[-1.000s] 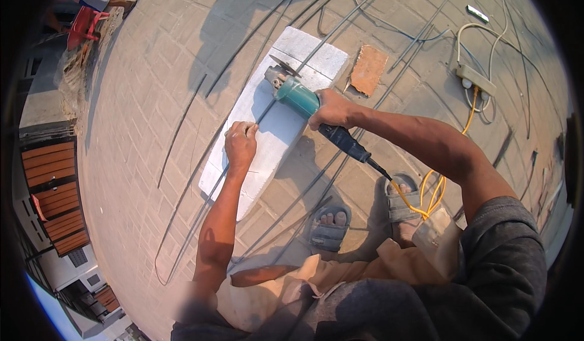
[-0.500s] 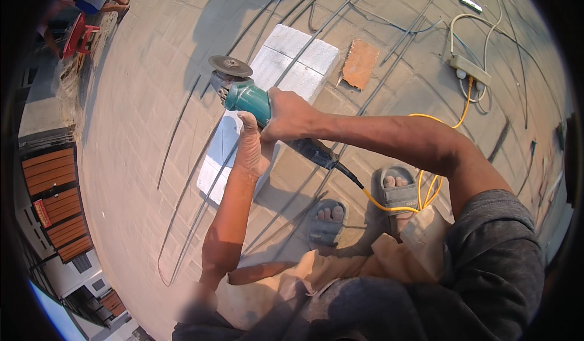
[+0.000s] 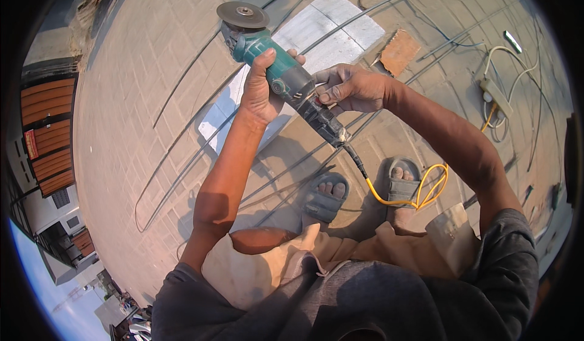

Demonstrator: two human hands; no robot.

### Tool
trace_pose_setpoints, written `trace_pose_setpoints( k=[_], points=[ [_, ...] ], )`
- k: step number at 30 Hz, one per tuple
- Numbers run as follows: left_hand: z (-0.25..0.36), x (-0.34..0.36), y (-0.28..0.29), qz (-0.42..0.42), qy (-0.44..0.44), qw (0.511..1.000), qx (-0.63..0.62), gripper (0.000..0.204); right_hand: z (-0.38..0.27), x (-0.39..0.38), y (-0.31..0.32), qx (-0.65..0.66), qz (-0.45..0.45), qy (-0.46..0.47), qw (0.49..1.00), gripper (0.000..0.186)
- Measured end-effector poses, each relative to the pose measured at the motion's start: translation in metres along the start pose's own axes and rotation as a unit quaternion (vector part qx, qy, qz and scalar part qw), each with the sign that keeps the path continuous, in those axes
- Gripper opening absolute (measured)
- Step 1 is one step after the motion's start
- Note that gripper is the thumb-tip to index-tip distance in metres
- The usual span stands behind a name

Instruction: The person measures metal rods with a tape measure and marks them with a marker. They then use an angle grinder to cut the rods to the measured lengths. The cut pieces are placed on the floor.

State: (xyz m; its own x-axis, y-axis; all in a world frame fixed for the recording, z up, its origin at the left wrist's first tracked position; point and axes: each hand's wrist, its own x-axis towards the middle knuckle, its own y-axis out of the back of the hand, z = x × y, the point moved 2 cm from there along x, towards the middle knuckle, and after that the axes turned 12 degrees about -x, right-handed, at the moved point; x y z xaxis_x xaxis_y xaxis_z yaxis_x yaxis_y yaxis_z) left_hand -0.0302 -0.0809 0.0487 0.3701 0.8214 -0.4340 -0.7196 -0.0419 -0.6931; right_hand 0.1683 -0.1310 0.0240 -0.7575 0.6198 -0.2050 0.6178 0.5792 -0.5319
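Observation:
My left hand [image 3: 260, 94] is wrapped round the green body of an angle grinder [image 3: 289, 73], with the thumb along its upper side. The tool slants from upper left to lower right, its grey cutting disc [image 3: 258, 18] at the far end. Further down the black rear handle, my right hand [image 3: 359, 88] has its fingers curled, thumb and fingertips closed on the handle beside a small red part. A yellow cord [image 3: 389, 203] leads from the handle toward my feet. Below the grinder lie white blocks [image 3: 356, 27], with thin metal rods across them.
More long rods run over the paved ground [image 3: 134, 116]. A broken orange-brown tile piece [image 3: 399, 52] lies right of the blocks. A power strip [image 3: 496, 94] with grey cables is at the far right. My sandals [image 3: 326, 198] stand just behind the rods.
My right hand has shifted from the grinder's green body back to its black handle. The left hand, open against the body before, now grips it. The grinder has risen closer to the camera.

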Motion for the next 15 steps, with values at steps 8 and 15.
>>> trace_pose_setpoints(
  k=[8,15],
  points=[
    [-0.003,0.004,-0.001,-0.014,0.019,1.000,0.003,0.055,0.006,-0.007,-0.007,0.087,-0.015,0.004,0.996,0.055],
    [-0.007,0.007,0.007,-0.027,0.024,0.999,0.034,0.058,0.020,-0.004,-0.010,0.118,0.003,0.013,0.993,0.062]
  ],
)
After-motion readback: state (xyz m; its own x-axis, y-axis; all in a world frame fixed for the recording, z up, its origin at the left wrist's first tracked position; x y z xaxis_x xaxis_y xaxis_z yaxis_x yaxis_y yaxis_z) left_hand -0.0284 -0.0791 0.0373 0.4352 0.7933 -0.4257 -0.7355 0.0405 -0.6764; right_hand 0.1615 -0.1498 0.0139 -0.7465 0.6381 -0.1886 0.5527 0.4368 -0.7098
